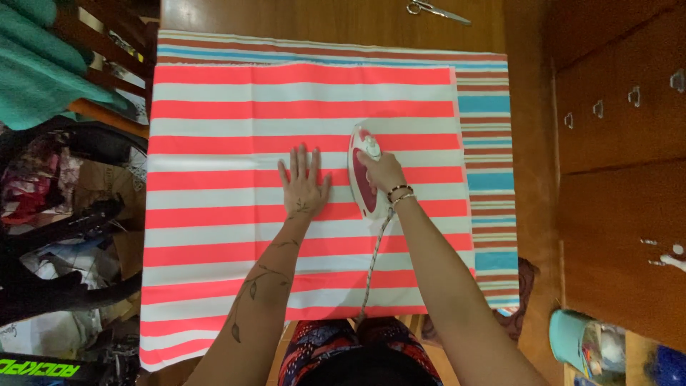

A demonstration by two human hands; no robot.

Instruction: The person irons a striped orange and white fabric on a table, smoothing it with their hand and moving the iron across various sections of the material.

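Observation:
A cloth with broad pink and white stripes [236, 214] lies spread flat over a table. My left hand [303, 182] rests palm down on it, fingers apart, just left of the iron. My right hand [382, 171] grips the handle of a white and red iron [361, 175] that stands on the cloth, its tip pointing away from me. The iron's braided cord [371, 264] runs back toward my body.
Under the pink cloth lies another cloth with blue, brown and white stripes [486, 143], showing at the right and far edges. Scissors [436, 11] lie on the wooden top beyond. Wooden drawers [622, 107] stand at the right, clutter and a chair at the left.

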